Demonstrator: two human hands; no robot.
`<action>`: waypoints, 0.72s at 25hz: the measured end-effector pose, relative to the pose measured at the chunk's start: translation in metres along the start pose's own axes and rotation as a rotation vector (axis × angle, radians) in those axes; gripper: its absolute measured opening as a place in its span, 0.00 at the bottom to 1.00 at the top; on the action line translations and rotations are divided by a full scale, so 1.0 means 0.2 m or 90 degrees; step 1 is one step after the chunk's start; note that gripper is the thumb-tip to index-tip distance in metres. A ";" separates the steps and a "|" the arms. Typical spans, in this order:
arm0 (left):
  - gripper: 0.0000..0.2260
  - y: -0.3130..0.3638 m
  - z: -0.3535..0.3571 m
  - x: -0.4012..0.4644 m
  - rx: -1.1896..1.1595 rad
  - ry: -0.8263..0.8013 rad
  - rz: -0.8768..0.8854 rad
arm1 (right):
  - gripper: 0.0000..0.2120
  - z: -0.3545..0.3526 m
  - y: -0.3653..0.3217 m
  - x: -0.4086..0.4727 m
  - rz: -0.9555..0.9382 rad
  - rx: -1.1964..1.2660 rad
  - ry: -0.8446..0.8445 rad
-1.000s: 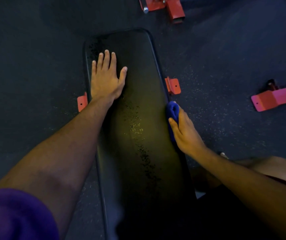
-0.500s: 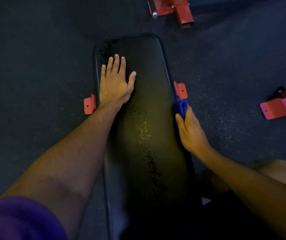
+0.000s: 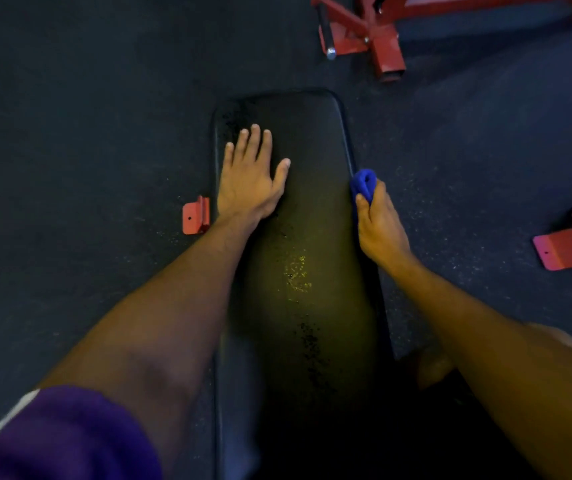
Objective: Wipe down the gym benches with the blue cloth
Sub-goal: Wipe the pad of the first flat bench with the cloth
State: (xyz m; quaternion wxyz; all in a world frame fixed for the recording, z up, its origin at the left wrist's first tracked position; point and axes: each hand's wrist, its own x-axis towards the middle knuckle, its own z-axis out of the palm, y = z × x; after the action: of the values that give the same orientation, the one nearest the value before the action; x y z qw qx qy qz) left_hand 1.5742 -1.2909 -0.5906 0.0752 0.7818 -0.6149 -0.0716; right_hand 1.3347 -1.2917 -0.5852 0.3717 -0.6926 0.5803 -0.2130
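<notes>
Left hand (image 3: 248, 183) lies flat, fingers straight, palm down on the black bench pad (image 3: 312, 237) near its far left corner. Right hand (image 3: 380, 226) grips the bunched blue cloth (image 3: 363, 183) against the pad's right edge.

Left hand (image 3: 248, 181) lies flat, fingers straight, on the long black padded bench (image 3: 309, 237) near its far left corner. Right hand (image 3: 380, 226) grips the bunched blue cloth (image 3: 364, 183) against the bench's right edge. Red metal foot bracket (image 3: 195, 215) pokes out at the left edge.
</notes>
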 end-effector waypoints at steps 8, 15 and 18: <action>0.30 -0.09 -0.08 -0.42 -0.166 -0.039 -0.012 | 0.25 -0.22 -0.31 0.22 -0.192 -0.115 0.054; 0.31 -0.12 0.03 -0.41 -0.096 0.003 0.007 | 0.21 0.07 -0.60 0.75 -0.314 -0.278 0.063; 0.30 -0.13 0.06 -0.41 -0.108 0.024 0.005 | 0.21 0.21 -0.64 0.84 -0.333 -0.368 0.045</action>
State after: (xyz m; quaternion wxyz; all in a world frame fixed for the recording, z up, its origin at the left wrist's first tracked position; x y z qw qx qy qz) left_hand 1.5774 -1.2065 -0.6069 0.1528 0.7714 -0.6082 -0.1082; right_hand 1.4874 -1.4367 -0.5370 0.0744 -0.8855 0.4327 -0.1519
